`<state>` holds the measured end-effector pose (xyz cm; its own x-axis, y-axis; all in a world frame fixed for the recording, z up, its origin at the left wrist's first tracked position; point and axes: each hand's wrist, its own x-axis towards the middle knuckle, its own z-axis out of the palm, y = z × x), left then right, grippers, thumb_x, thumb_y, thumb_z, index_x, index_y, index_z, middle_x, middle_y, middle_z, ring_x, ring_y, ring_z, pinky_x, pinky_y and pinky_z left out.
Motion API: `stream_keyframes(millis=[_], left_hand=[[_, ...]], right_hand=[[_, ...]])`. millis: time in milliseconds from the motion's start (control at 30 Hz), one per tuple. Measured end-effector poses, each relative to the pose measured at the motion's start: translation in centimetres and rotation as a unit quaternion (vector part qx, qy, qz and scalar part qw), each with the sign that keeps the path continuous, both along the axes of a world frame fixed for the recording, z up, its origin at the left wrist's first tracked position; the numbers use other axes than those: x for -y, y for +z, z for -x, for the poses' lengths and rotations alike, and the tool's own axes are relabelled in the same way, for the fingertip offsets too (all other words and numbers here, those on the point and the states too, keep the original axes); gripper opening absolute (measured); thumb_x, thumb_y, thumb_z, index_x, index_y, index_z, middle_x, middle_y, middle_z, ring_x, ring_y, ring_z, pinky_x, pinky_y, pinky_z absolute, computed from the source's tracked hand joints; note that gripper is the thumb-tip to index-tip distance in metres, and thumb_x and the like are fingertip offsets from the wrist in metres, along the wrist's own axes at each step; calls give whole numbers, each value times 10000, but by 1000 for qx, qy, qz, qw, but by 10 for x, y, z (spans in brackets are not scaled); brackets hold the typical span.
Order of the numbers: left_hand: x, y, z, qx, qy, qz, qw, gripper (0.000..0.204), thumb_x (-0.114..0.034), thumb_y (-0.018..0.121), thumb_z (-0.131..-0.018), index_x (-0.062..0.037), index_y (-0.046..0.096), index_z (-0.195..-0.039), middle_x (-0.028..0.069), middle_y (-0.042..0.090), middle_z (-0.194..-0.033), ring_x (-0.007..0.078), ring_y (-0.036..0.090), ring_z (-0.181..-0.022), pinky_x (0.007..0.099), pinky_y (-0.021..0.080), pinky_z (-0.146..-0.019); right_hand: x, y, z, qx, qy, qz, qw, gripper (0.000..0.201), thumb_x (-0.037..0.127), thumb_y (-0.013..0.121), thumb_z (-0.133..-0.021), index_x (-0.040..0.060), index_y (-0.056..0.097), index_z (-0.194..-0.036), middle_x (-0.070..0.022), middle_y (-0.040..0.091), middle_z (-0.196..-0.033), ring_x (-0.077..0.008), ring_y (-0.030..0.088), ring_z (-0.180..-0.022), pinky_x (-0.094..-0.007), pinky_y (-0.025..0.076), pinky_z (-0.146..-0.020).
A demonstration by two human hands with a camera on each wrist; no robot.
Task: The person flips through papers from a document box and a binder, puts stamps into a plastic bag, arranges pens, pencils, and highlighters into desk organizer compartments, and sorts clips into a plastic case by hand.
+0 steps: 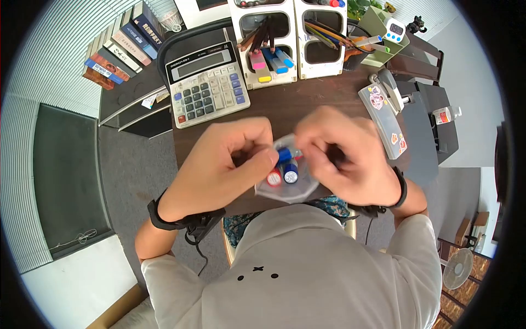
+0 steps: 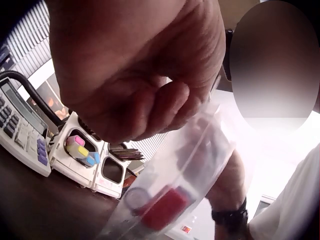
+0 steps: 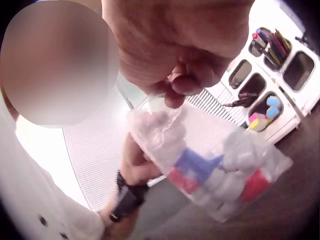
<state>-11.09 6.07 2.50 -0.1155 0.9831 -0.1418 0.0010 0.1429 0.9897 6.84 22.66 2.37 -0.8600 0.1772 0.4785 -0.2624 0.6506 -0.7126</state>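
Observation:
A clear plastic bag hangs between the two hands over the desk's near edge. Inside it are small cylindrical pieces, one red and one blue with pale round ends facing up, and another blue one lying across. My left hand pinches the bag's top on the left with thumb and curled fingers. On the opposite side my right hand grips the top edge, slightly blurred. The right wrist view shows the bag hanging below the fingers, its red and blue contents at the bottom.
A calculator lies at the desk's left. White organizers behind hold highlighters and pencils. At right are a stickered case and, farther off, a bottle. Books stand at back left.

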Motion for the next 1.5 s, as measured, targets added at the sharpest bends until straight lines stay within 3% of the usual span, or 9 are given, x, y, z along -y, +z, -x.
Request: stream_keyframes(millis=[100, 167, 300, 467, 567, 633, 733, 1033, 1500], left_hand=[[-5, -5, 7, -35, 25, 21, 999, 261, -177, 739, -976, -38, 532, -899, -44, 500, -786, 44, 425, -731, 247, 368, -646], [-4, -23, 10, -75, -4, -109, 991, 539, -339, 870, -880, -27, 574, -1204, -2, 602, -1078, 92, 586, -974, 253, 469, -869], [-4, -26, 8, -206, -76, -127, 967, 1032, -353, 946, -778, -7, 418, -1593, 139, 622, -1455, 271, 613, -1339, 374, 465, -1121], [-11, -40, -3, -293, -2, -80, 953, 548, -242, 768, -977, 6, 605, -1437, 215, 707, -1308, 375, 712, -1123, 394, 536, -1000], [-11, -41, 7, -317, -3, -97, 943, 448, -233, 725, -1008, 3, 654, -1382, 191, 728, -1276, 332, 723, -1106, 384, 536, -980], [-10, -40, 12, -206, -3, -64, 977, 416, -189, 746, -990, -9, 675, -1357, 162, 744, -1215, 266, 719, -1072, 367, 533, -954], [-17, -47, 4, -244, 73, -187, 949, 347, -146, 779, -959, -21, 723, -1278, 114, 747, -1103, 195, 697, -987, 335, 526, -899], [-23, -30, 0, -252, 125, -165, 945, 115, -58, 784, -914, -13, 759, -1018, 52, 709, -946, 133, 636, -862, 282, 476, -787], [-25, -28, -5, -336, 130, -203, 910, 64, -29, 765, -888, -15, 718, -929, 76, 660, -853, 201, 612, -791, 325, 470, -734]], right_hand=[[-3, -1, 0, 37, -18, 37, 998, 206, -106, 607, -876, 36, 627, -1024, -45, 491, -651, -147, 490, -502, -317, 371, -485], [-3, -8, 3, -4, -38, 46, 998, 174, -99, 593, -896, 30, 626, -1008, -45, 508, -638, -135, 490, -499, -312, 377, -487], [-8, -15, 2, 38, -95, 83, 991, 137, -70, 570, -943, 24, 638, -1014, -41, 506, -594, -112, 480, -481, -302, 367, -479], [-23, -14, 0, 30, -44, 46, 997, 211, -74, 585, -899, 16, 661, -1075, -75, 625, -768, -151, 589, -636, -308, 433, -565], [-31, -5, -1, -12, -30, -38, 999, 276, -81, 607, -856, 15, 676, -1106, -99, 687, -941, -228, 657, -802, -338, 502, -688], [-30, -6, -1, -25, -61, -66, 996, 256, -89, 667, -821, 14, 672, -1055, -115, 701, -1014, -319, 683, -926, -400, 548, -825], [-38, -19, -3, -4, -46, -35, 998, 232, -99, 712, -804, 10, 647, -999, -117, 691, -973, -309, 683, -895, -401, 546, -792], [-26, -15, 1, 25, -76, 25, 996, 267, -105, 722, -816, 22, 628, -1030, -74, 664, -909, -218, 668, -817, -348, 529, -726], [-20, -18, 5, 29, -60, 63, 996, 331, -114, 707, -832, 23, 606, -1116, -79, 665, -896, -200, 670, -800, -328, 543, -750]])
